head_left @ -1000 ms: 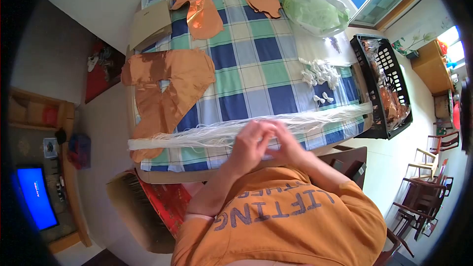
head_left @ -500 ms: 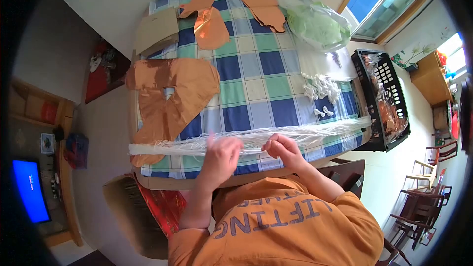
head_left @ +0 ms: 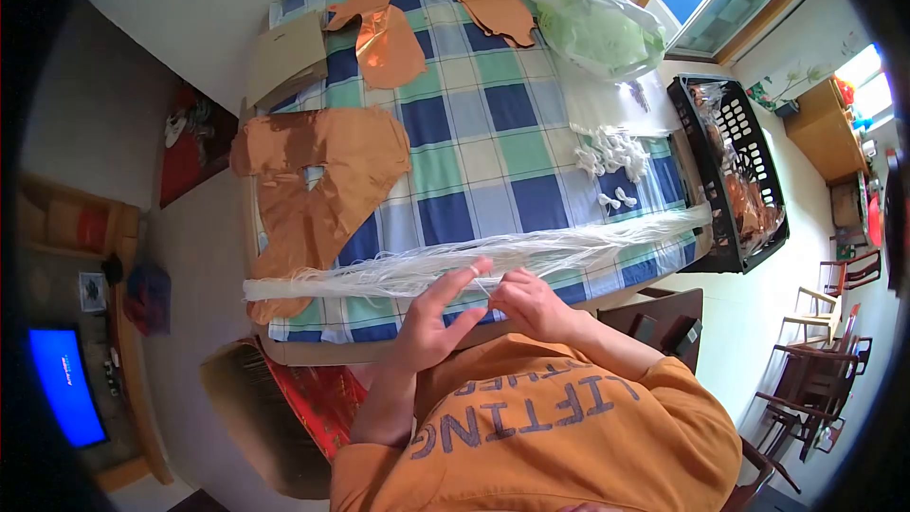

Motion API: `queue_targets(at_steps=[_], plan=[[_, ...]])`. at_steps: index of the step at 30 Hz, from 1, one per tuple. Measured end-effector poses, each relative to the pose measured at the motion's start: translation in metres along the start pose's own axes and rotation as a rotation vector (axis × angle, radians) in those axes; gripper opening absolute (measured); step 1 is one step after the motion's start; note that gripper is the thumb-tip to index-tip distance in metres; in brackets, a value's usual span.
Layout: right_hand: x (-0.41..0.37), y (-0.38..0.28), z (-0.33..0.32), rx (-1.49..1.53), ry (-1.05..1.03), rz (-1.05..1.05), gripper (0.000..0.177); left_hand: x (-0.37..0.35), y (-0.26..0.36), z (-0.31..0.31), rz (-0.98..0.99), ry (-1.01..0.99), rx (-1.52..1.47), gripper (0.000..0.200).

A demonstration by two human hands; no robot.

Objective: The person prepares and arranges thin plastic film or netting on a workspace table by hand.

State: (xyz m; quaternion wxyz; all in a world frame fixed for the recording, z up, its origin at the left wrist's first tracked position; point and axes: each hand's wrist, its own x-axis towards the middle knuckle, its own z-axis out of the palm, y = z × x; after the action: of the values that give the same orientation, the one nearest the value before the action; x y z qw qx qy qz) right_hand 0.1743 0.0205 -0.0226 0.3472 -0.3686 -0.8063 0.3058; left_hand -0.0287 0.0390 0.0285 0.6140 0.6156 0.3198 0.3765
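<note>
A long bundle of white string (head_left: 408,270) stretches across the near side of the bed. My left hand (head_left: 438,320) is just in front of it, thumb and fingers apart, with a bit of white string looped about the fingertips. Close beside it, my right hand (head_left: 534,305) is closed in a pinch on a thin white strand that runs toward the left fingers. Small tied hanks of white string (head_left: 614,154) lie in a pile farther back on the right, with a couple of loose hanks (head_left: 616,198) nearer to me.
On the checked bedsheet (head_left: 455,137) lie copper foil pieces (head_left: 327,171), a foil balloon shape (head_left: 391,47), a folded cardboard piece (head_left: 287,57) and a pale green plastic bag (head_left: 602,38). A black crate (head_left: 735,171) stands at the right edge, an open carton (head_left: 251,408) below left.
My hands have come closer together. The left hand has moved right and its fingers have spread out; the right has shifted slightly left and toward me. The camera view has tilted a little.
</note>
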Motion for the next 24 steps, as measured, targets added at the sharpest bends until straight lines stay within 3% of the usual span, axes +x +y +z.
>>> queue_targets(at_steps=[2,6,8,10,11,14,16,18,19,22,23,24], plan=[[0.006,0.001,-0.008,-0.035,0.061,-0.024,0.011,-0.001,-0.012,-0.005,0.057,-0.136,0.701,0.019],[0.003,0.001,-0.003,-0.083,-0.014,-0.076,0.012,-0.011,-0.015,-0.006,-0.199,-0.237,-0.817,0.023],[0.001,-0.001,-0.002,-0.07,-0.006,-0.035,0.014,-0.005,-0.003,0.006,-0.079,0.028,0.029,0.019],[0.005,0.001,-0.008,-0.102,0.041,-0.016,0.015,-0.003,-0.009,0.004,0.035,-0.053,0.686,0.016],[0.005,0.003,-0.008,-0.123,0.036,-0.018,0.016,0.0,0.009,-0.002,-0.533,-0.366,0.354,0.02],[0.003,0.001,-0.006,-0.1,0.01,-0.082,0.015,-0.009,0.005,-0.005,-0.042,-0.313,-0.763,0.022],[0.0,-0.002,-0.007,-0.088,0.005,-0.049,0.011,-0.009,0.013,0.002,-0.046,0.014,0.196,0.026],[0.004,-0.002,-0.011,-0.09,0.062,-0.023,0.01,-0.008,-0.002,-0.008,-0.089,-0.14,0.728,0.032],[0.005,0.0,-0.011,-0.131,0.037,-0.006,0.013,0.001,0.011,-0.017,-0.481,-0.53,0.324,0.038],[0.004,-0.003,-0.009,-0.09,-0.005,-0.079,0.014,-0.014,0.025,-0.008,-0.263,-0.183,-0.426,0.025],[0.005,-0.006,-0.008,-0.103,0.016,-0.068,0.012,-0.001,0.019,0.001,0.071,0.066,0.265,0.018],[0.007,-0.008,-0.009,-0.118,0.036,-0.062,0.011,0.001,0.015,-0.004,-0.036,-0.129,0.324,0.022]])
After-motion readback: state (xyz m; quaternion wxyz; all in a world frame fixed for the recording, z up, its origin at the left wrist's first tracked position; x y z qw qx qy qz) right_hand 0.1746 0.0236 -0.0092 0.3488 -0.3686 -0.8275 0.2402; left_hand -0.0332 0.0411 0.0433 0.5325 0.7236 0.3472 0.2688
